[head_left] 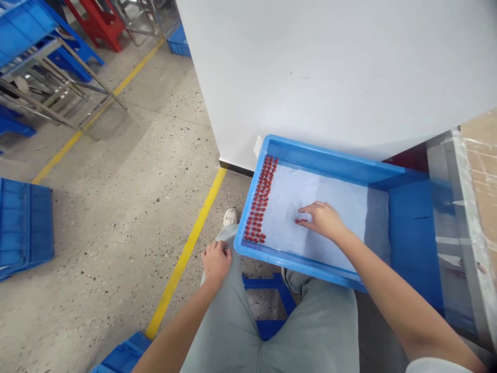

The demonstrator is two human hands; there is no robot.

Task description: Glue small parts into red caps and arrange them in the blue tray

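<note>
A blue plastic tray (310,267) has a pale sheet (330,186) over most of its floor. Small dark-red pieces (262,199) stand in close rows along its left end; their exact kind is too small to make out. My right hand (325,220) is over the middle of the sheet, thumb and forefinger apart. By the thumb tip is a small red piece (300,221), seemingly touching it. My left hand (216,261) rests on my left knee, outside the tray, its fingers loosely bent over the trouser cloth.
A white panel (310,67) rises behind the tray. At right is a metal-edged surface (471,217). Blue crates (27,223) stand on the speckled floor at left, beyond a yellow line (190,243). Metal stools (66,88) and a red stool (101,23) are farther back.
</note>
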